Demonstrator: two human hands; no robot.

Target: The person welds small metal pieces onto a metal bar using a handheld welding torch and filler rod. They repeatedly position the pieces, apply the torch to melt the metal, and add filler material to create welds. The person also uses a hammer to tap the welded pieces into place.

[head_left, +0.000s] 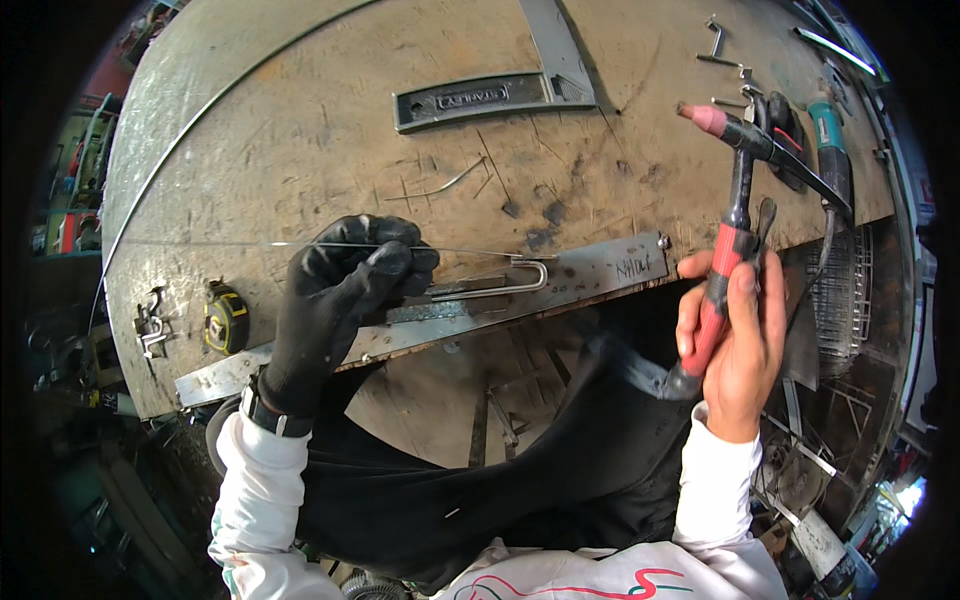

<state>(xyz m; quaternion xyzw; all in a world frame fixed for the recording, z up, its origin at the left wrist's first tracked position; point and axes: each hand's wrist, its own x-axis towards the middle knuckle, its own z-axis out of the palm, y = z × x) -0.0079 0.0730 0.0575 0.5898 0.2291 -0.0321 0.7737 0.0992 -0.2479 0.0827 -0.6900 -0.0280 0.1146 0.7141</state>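
Note:
My left hand (350, 285), in a black glove, pinches a thin straight metal filler rod (465, 250) that runs sideways over the table. The rod's right end reaches a U-shaped bent steel rod (543, 277), which lies on a long flat metal bar (598, 270) along the table's near edge. The left fingers partly hide the bent rod's other end. Bare, my right hand (742, 335) wraps round the red handle of a TIG welding torch (722, 265). Its pink nozzle (709, 119) points left, above the tabletop and apart from the bent rod.
A try square (545, 88) lies at the far middle. At the left are a yellow-and-black tape measure (227, 318), small bent metal pieces (151, 325) and a long curved wire (175, 160). A teal power tool (828, 135) lies far right, above a wire rack (842, 300).

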